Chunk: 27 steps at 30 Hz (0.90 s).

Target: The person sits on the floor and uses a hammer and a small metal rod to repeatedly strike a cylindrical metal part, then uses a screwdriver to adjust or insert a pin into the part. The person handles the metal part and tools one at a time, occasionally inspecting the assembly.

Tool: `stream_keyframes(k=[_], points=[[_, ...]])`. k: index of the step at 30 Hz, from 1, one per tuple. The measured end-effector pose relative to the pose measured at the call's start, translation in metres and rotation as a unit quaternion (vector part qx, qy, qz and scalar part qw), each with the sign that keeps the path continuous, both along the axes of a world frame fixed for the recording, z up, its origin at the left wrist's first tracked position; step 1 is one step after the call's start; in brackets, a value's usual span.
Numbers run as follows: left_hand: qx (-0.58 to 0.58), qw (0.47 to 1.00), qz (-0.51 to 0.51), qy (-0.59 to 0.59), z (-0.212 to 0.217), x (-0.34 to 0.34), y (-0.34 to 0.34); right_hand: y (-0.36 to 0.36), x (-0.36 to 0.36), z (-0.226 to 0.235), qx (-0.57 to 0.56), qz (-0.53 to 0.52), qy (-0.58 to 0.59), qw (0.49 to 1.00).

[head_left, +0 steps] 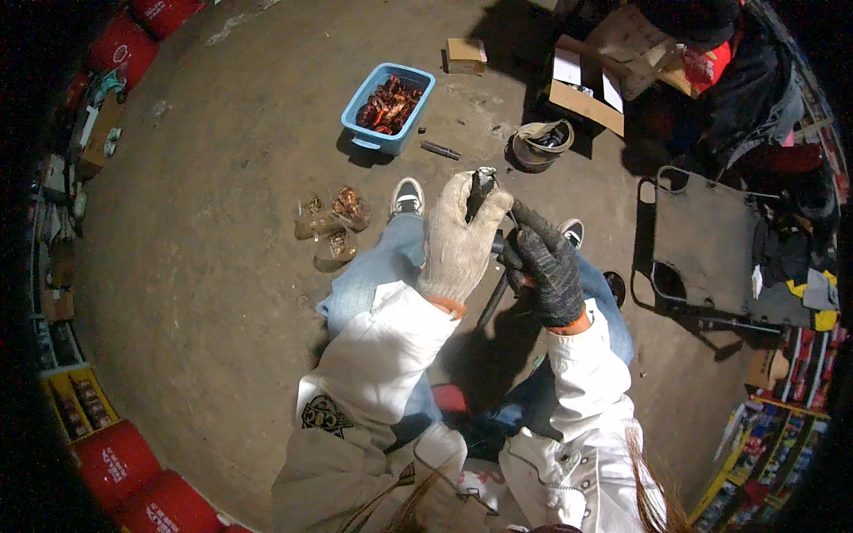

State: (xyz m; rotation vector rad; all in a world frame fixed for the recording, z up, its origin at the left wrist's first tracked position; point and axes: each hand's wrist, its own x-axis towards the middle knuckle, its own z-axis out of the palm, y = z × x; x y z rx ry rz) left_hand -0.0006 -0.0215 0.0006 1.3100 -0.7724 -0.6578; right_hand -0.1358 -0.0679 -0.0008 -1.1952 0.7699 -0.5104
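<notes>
My left hand [462, 238], in a pale knitted glove, is closed around the top of a dark metal part [481, 188] held up in front of me. In a dark glove, my right hand [548, 271] grips a black tool handle [494, 298] just beside and below the left hand. Both hands meet over my knees; I sit in blue jeans and a white jacket, with my sneakers [408, 197] on the concrete floor. Where the tool meets the part is hidden by the gloves.
A blue plastic basket [388, 108] of rusty reddish parts stands ahead on the floor. Clear bags of parts [333, 222] lie to the left. A small cardboard box [466, 55], a round container [539, 145] and a folded metal frame [711, 244] lie farther off. Red crates [133, 484] line the left edge.
</notes>
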Motion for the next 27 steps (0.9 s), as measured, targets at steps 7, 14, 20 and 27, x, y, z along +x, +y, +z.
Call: stream_keyframes(k=[7,14,20,27], points=[[-0.043,0.999,0.007,0.010,-0.003,0.000,0.000,-0.009,-0.010,0.002,-0.363,-0.032,0.075,0.928],[-0.036,0.983,0.140,-0.113,-0.006,0.005,-0.001,-0.001,-0.008,0.001,-0.417,-0.144,0.087,0.893],[-0.026,0.996,0.073,-0.034,-0.006,-0.003,-0.001,0.002,-0.002,0.002,-0.548,-0.082,0.120,0.824],[-0.038,0.995,-0.058,0.075,0.007,-0.007,0.004,-0.030,-0.005,-0.003,-0.361,-0.241,0.152,0.888]])
